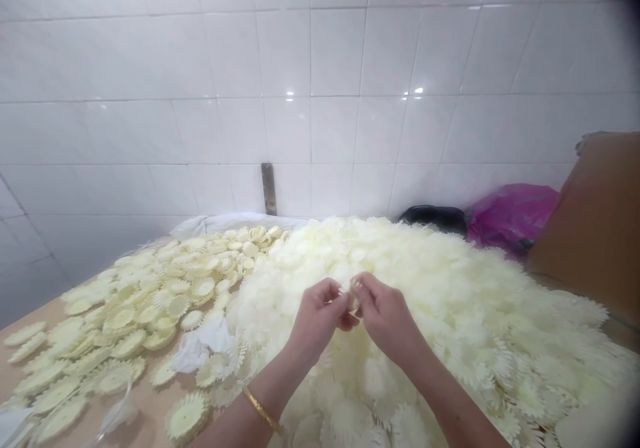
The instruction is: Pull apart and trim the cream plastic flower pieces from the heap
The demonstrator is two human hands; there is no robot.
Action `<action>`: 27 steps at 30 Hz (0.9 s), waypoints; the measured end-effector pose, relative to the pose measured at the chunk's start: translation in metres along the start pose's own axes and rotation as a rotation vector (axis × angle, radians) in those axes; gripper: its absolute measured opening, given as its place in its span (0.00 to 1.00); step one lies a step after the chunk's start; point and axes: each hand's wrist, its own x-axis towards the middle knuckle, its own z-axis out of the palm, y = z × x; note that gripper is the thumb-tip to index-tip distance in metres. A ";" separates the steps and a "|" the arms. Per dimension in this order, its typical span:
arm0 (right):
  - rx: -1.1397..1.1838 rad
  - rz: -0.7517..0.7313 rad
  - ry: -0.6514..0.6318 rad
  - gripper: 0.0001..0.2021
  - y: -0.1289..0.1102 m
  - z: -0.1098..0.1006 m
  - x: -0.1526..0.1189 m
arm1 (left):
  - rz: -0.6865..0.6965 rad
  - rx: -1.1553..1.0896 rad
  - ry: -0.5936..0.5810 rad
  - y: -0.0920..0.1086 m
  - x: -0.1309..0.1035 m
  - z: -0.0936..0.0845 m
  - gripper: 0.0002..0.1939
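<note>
Glossy tile wall (335,55); L hand (324,307) & R hand (384,307) fingers pinching sm. frilled pc (352,297) over toothed discs (430,268).

A pale cream piece (352,299) with a toothed edge is held slightly right of and below the frame's centre, mostly covered, its full shape and tilt unclear.

One left hand (316,315), one right hand (387,311), one bangle (261,409), one metal strip (269,189), one cardboard box (593,221), one magenta bag (510,216), one black item (436,217), at least one held pale piece (353,297), two heaps of frilled discs (125,318), uncountable.
</note>
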 end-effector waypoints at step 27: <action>-0.048 -0.148 0.111 0.09 -0.018 -0.025 -0.006 | -0.213 -0.468 0.001 0.004 -0.001 0.000 0.04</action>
